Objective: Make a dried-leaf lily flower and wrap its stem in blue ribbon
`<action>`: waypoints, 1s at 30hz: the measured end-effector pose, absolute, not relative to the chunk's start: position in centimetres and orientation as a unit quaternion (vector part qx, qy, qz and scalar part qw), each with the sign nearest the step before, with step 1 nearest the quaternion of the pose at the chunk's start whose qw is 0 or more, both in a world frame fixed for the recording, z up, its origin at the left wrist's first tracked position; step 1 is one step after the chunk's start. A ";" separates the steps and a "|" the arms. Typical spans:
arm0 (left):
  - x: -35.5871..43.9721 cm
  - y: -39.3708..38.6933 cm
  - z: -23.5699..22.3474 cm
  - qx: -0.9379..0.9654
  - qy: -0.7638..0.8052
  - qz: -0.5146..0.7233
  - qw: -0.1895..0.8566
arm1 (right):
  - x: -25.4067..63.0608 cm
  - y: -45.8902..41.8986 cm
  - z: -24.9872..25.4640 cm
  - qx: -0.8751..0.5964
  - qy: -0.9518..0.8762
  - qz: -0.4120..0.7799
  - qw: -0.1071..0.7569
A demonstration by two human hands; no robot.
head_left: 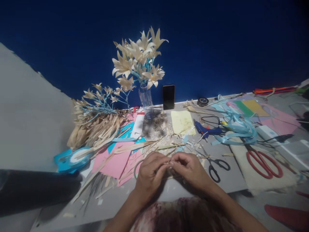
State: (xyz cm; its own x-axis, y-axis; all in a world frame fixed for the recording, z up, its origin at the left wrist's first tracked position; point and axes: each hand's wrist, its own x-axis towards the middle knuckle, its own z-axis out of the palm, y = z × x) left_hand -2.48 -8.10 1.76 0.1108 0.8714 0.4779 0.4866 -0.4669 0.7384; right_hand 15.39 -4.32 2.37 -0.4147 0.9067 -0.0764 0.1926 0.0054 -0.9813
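Observation:
My left hand (150, 174) and my right hand (191, 170) meet over the table's front edge, fingertips almost touching. Between them both pinch a small pale strip (166, 163), mostly covered by the fingers; its exact kind is too small to make out. Beside my right hand lie black-handled scissors (214, 167). Left of my left hand are pink paper sheets (117, 163) with dried husk strips (125, 149) across them. Beyond the hands stands a clear vase (145, 98) of cream husk flowers (138, 53) on light-blue stems.
Red-handled scissors (264, 164), a blue glue gun (208, 129) and light-blue ribbon (241, 129) lie at the right. A phone (168, 97) leans on the blue wall behind. More husks (91, 130) and small flowers are heaped at the left, near a ribbon roll (79, 155).

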 end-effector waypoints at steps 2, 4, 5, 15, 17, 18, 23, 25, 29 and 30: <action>-2.5 -8.0 1.6 0.719 0.472 0.467 0.204 | 15.4 -4.4 2.3 -0.429 -0.627 0.571 0.312; -2.6 -8.0 1.5 0.719 0.478 0.465 0.197 | 15.4 -4.3 2.2 -0.419 -0.619 0.587 0.309; -2.7 -8.0 1.4 0.716 0.485 0.463 0.198 | 15.5 -4.3 2.2 -0.415 -0.616 0.592 0.312; -2.8 -8.1 1.8 0.619 0.556 0.471 0.295 | 15.3 -4.1 1.3 -0.417 -0.686 0.491 0.338; -2.6 -8.1 1.9 0.585 0.573 0.471 0.330 | 15.3 -4.1 0.9 -0.384 -0.747 0.381 0.386; -2.5 -8.1 1.8 0.562 0.579 0.470 0.357 | 15.3 -4.1 0.7 -0.359 -0.774 0.329 0.405; -2.3 -8.1 1.6 0.422 0.553 0.462 0.550 | 15.4 -3.9 0.3 -0.284 -0.831 0.229 0.419; -2.2 -8.1 1.5 0.387 0.535 0.467 0.588 | 15.4 -3.9 0.4 -0.285 -0.827 0.234 0.424; -1.9 -8.2 1.5 0.379 0.535 0.478 0.584 | 15.2 -4.1 0.6 -0.314 -0.812 0.247 0.426; -1.9 -8.2 1.5 0.382 0.536 0.479 0.581 | 15.2 -4.1 0.6 -0.322 -0.808 0.246 0.428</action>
